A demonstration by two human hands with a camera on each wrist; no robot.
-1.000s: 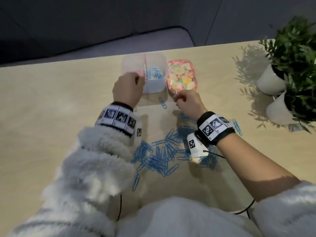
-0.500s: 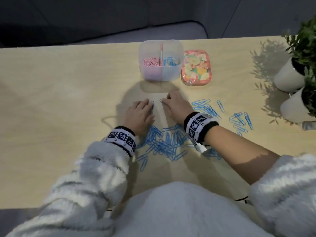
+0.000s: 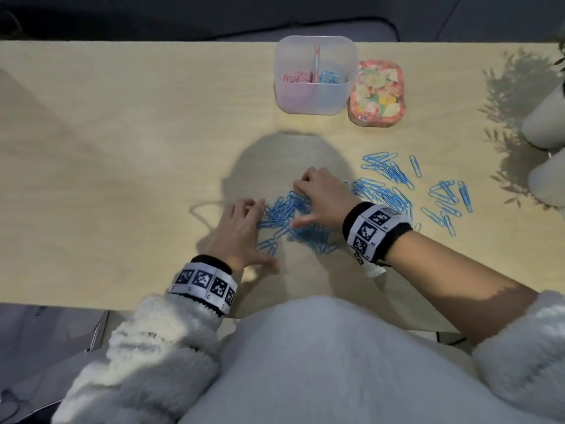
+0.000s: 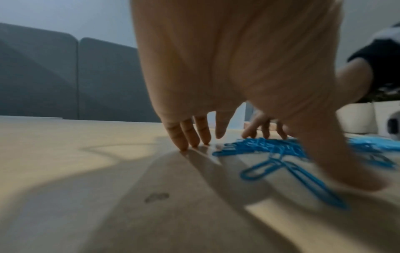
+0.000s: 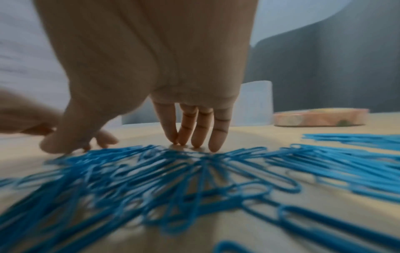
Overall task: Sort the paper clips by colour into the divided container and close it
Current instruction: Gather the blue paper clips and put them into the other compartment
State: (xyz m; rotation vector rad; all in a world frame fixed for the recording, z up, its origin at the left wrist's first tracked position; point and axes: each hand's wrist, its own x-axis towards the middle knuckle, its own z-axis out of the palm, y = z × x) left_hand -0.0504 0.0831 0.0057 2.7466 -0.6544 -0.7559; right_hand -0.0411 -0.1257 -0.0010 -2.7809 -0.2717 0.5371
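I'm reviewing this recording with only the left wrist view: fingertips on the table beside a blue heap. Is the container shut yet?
Observer: No. The container stands open at the far edge of the table, and its floral lid lies just to its right.
Operator: Is anything sorted into it?
Observer: Pink clips are in its left compartment and blue clips in its right.
Operator: Any pink ones still out?
Observer: None that I can see. Only loose blue clips lie out, under and to the right of the right hand.
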